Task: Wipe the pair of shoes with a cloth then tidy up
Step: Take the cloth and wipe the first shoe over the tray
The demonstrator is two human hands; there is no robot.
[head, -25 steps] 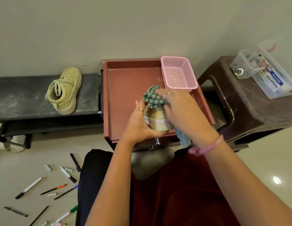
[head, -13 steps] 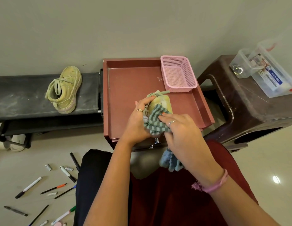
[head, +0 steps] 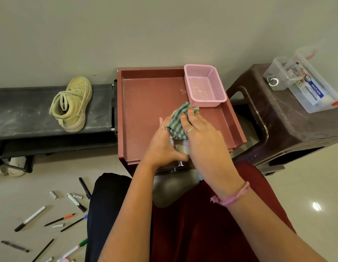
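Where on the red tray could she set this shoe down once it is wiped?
The red tray has bare floor along its left wall and back wall, left of the pink basket. The right side is crowded: basket at the back right, with both hands, the cloth and the shoe near the front.

left hand (head: 162, 146) gripping shoe (head: 181, 147) over red tray (head: 145, 110) | right hand (head: 200, 135) pressing striped cloth (head: 176, 122) onto it, fingers straight | second shoe (head: 72, 104) lying on bench (head: 22, 110) | pink basket (head: 205, 86) sitting in tray corner | pens (head: 51, 216) lying on floor
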